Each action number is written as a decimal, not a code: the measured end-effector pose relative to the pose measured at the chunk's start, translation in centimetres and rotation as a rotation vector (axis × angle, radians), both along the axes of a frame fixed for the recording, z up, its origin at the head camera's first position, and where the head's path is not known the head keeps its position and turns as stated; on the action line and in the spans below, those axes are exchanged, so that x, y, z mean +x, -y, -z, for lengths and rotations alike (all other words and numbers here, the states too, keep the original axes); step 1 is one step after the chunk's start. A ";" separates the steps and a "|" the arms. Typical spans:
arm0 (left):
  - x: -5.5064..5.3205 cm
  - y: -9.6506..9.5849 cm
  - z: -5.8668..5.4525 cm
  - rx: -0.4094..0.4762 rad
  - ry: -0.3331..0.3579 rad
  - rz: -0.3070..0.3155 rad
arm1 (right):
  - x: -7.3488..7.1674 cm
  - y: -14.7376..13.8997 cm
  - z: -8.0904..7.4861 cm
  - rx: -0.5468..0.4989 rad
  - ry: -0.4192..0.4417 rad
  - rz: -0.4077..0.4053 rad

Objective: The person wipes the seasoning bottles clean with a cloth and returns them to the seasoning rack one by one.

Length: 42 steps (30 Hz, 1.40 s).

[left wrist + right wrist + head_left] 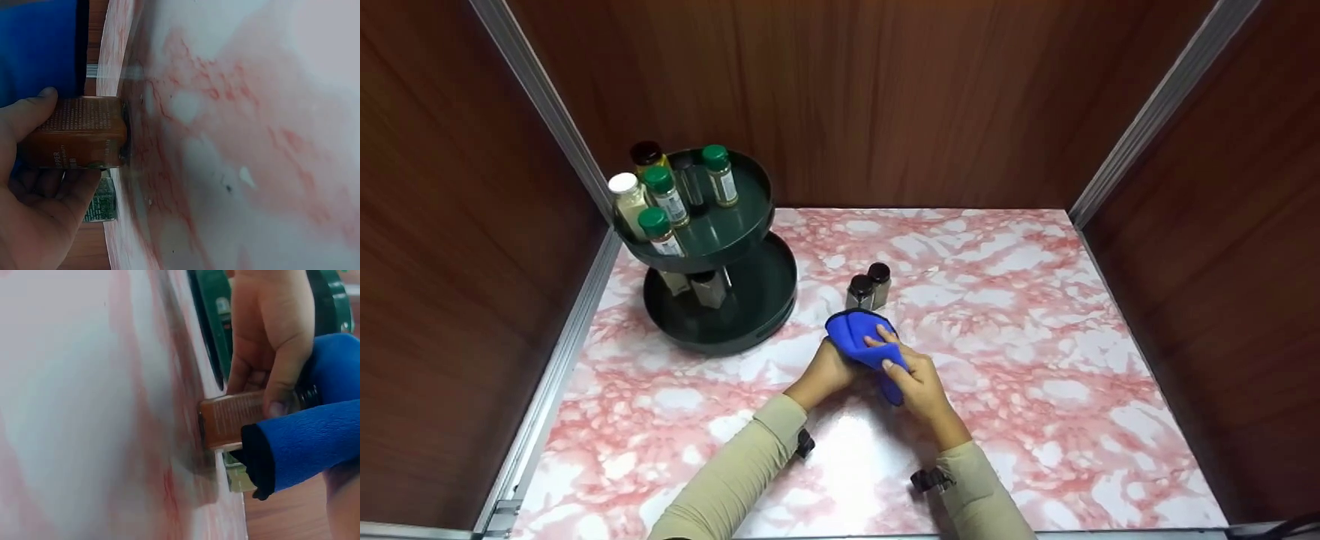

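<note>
My left hand (829, 367) grips a square glass jar of orange-brown pepper spice (84, 132), thumb on one side and fingers on the other. The jar stands upright, with its base at or just above the tabletop. My right hand (921, 381) pinches a blue cloth with a black edge (859, 330), which is draped over the top of the jar. In the head view the cloth hides the jar. Just behind them stand two black-capped jars (861, 291), side by side; one with green contents (102, 199) shows in the left wrist view.
A dark green two-tier round rack (735, 229) stands at the left. Its upper tier carries several bottles, among them green-capped jars (721, 180) and a white-capped bottle (628, 201). Jars (709, 291) also sit on the lower tier. Wood-look panels (900, 105) enclose the pink marbled tabletop (1020, 337).
</note>
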<state>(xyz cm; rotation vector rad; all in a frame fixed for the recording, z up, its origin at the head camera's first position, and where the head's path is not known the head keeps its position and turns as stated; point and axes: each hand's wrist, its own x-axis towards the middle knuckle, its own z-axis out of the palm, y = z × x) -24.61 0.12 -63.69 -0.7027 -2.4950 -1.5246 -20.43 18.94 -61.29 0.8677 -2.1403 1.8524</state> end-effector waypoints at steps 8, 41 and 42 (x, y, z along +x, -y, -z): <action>-0.6 -0.4 -0.1 -0.026 0.182 -0.042 | 1.2 0.9 -0.2 -0.376 0.507 0.258; -0.6 -0.5 -0.2 -0.062 0.188 -0.054 | 0.1 2.4 1.1 -0.691 0.795 0.453; -0.6 -0.5 -0.2 -0.058 0.190 -0.053 | 0.1 2.4 1.0 -0.699 0.799 0.455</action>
